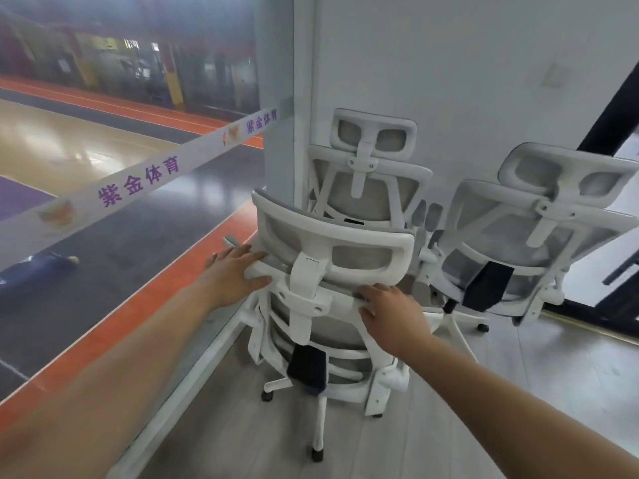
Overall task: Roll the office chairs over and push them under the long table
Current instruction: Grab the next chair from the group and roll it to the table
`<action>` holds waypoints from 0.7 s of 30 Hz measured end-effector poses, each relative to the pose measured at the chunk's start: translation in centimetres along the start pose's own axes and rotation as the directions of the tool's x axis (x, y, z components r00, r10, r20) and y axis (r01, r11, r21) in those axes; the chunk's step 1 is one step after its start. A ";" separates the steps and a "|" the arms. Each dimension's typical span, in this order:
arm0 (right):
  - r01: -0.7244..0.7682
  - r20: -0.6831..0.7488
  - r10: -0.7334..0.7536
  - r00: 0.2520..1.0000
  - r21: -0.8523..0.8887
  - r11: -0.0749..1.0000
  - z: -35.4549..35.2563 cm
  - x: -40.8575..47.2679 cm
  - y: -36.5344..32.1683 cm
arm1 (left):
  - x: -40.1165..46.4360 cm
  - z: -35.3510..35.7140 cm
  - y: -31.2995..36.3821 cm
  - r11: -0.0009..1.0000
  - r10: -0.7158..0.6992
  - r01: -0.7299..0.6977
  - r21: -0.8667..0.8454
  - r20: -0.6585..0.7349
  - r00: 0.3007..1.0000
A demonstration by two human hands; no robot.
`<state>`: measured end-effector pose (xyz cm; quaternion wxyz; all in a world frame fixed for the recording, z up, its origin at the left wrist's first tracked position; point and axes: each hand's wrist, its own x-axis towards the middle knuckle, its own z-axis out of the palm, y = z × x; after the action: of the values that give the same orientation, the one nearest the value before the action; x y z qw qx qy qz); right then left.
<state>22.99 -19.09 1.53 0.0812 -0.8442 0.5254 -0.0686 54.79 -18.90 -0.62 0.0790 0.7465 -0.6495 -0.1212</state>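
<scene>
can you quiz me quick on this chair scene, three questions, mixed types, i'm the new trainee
1. True or false: both hands touch the nearest chair.
2. How many white office chairs are in view? A two, B three, C five.
3. Fill in: the nearest chair stands beside a ___ wall on its left.

Key: 1 true, the left hand and the right hand are on its back frame. 2 B. 3 glass.

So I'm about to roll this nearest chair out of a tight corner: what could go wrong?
The nearest chair sits close to the chair behind and the right chair, so bases may snag. The glass wall is beside it. Both hands rest near the headrest, which might tilt.
</scene>
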 end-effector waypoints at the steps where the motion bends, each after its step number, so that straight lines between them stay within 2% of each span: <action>1: 0.006 -0.013 -0.006 1.000 0.013 1.000 0.4 0.1 0.3 | 0.1 0.2 0.0 1.000 0.007 -0.007 -0.006 -0.028 1.000; 5: 0.032 -0.074 -0.028 0.997 0.064 0.997 1.7 0.0 1.1 | -0.1 1.7 -0.4 0.998 0.040 -0.046 -0.044 -0.137 0.990; 11: 0.099 -0.158 -0.077 0.984 0.135 0.986 2.0 -1.6 3.0 | -2.0 3.3 0.9 0.999 -0.030 0.021 -0.050 -0.184 0.983; 17: 0.197 -0.241 -0.160 0.957 0.138 0.971 2.0 -4.4 6.1 | -6.5 5.2 4.4 0.987 -0.139 0.118 -0.108 -0.226 0.964; 21: 0.302 -0.228 -0.265 0.937 0.146 0.942 1.6 -6.9 9.4 | -11.2 7.2 8.4 0.961 -0.272 0.249 -0.117 -0.273 0.923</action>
<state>12.05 -16.91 -2.19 0.0913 -0.8889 0.3950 -0.2134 43.39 -8.72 -4.30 0.1853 0.8320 -0.5207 -0.0472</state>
